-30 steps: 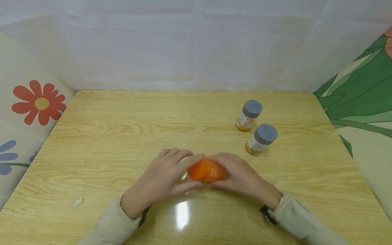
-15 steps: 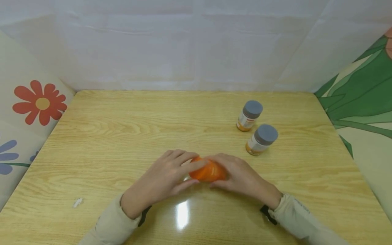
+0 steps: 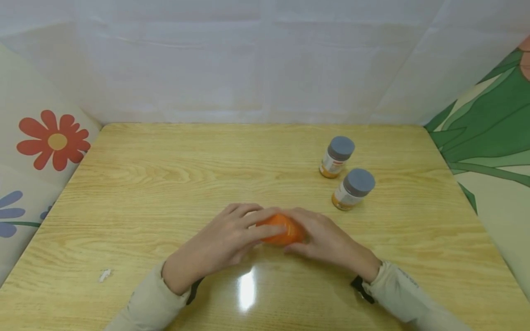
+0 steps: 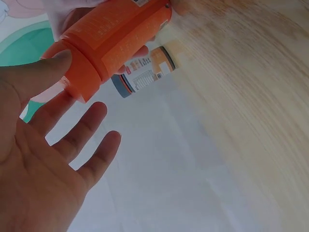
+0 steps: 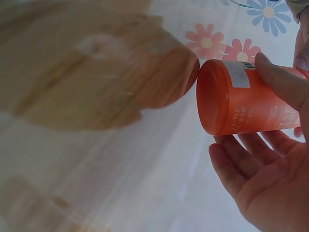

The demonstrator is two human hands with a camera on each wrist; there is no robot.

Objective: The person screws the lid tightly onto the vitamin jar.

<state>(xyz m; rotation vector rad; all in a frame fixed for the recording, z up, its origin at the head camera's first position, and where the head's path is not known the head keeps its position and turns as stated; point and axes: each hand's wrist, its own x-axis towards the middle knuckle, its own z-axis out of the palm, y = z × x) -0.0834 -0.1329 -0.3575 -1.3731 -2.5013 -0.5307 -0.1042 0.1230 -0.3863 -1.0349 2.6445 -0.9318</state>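
An orange bottle (image 3: 293,231) with printed text stands between the two hands near the front middle of the table. My left hand (image 3: 219,241) pinches the bottle's orange cap (image 4: 81,72) between thumb and index finger, while its other fingers stay extended in the left wrist view. From the right, my right hand (image 3: 327,236) grips the lower body, thumb on one side and fingers on the other, beside a white label (image 5: 236,74). Two jars with grey lids and white labels, a nearer jar (image 3: 348,195) and a farther jar (image 3: 332,164), stand behind the right hand.
The wood-grain table (image 3: 174,170) has a small white worn patch (image 3: 105,275) at the left and a bright light reflection at the front. White sheeting (image 3: 265,59) rises along the back edge. Flower-printed panels (image 3: 41,184) border the sides.
My left hand's fingers have shifted across the cap, and its thumb has dropped out of sight in the head view. The right hand keeps its grip, and the two jars stay put.
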